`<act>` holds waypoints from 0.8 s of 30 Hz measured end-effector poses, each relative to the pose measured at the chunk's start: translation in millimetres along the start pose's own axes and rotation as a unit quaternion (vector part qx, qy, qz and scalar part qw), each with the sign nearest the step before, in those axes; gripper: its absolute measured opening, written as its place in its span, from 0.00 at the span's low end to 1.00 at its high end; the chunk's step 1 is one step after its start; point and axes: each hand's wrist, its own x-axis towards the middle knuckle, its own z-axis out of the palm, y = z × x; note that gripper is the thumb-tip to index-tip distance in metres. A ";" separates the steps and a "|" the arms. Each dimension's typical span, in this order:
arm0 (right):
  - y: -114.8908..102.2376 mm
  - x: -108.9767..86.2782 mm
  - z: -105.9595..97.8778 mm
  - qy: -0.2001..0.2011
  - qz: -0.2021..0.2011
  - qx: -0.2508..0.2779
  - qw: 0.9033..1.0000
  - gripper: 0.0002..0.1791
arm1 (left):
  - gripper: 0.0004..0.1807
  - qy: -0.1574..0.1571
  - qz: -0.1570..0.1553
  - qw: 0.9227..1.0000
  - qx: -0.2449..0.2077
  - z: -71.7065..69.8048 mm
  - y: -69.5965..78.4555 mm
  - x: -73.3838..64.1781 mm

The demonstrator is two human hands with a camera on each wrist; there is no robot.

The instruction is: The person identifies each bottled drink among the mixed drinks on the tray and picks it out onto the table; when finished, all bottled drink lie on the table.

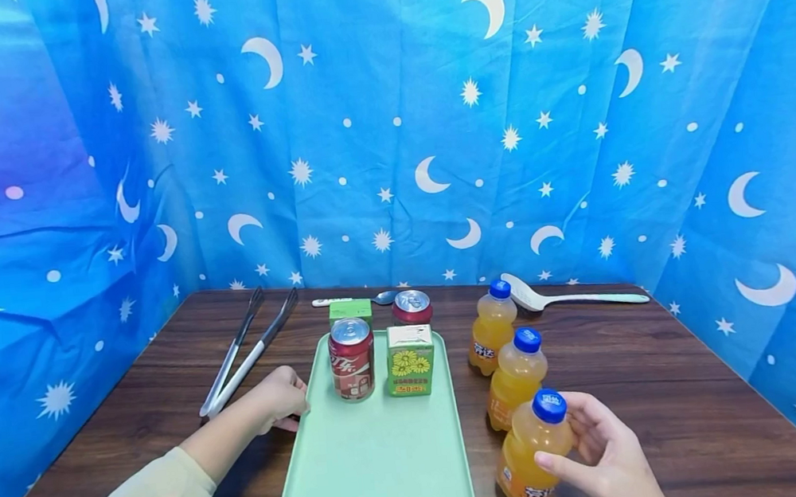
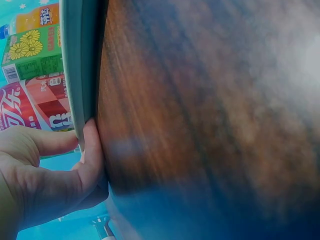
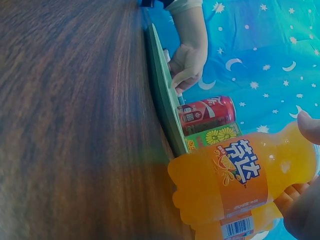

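Note:
My left hand (image 1: 283, 399) pinches the left rim of a pale green tray (image 1: 377, 474), as the left wrist view shows with the thumb on the rim. A red cola can (image 1: 353, 365) and a green drink carton (image 1: 411, 367) with yellow flowers stand on the tray's far half. Behind them are a second can (image 1: 412, 308) and a second carton (image 1: 350, 311), partly hidden. My right hand (image 1: 608, 452) holds the nearest orange soda bottle (image 3: 245, 175) around its upper part, thumb in front. Right of the tray, a middle bottle (image 1: 515, 385) and a far bottle (image 1: 490, 332) stand upright in line.
Metal tongs (image 1: 247, 367) lie left of the tray on the dark wooden table (image 1: 671, 390). A spoon (image 1: 384, 298) lies behind the tray, and a pale slotted ladle (image 1: 528, 293) at the back right. A blue curtain (image 1: 357, 124) surrounds the table's back and sides.

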 end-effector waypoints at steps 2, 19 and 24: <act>0.4 -0.2 -0.1 0.001 0.001 0.000 1.000 0.28 | 0.10 0.000 -0.002 1.000 -0.001 0.3 -0.1 0.5; -8.4 6.9 -13.4 -0.078 -0.040 -0.072 0.994 0.29 | 0.04 0.003 -0.002 0.999 0.033 -4.4 4.5 6.8; -13.0 10.6 -17.4 -0.092 -0.091 -0.118 0.985 0.27 | 0.07 0.018 0.013 0.997 0.079 -11.4 10.8 4.1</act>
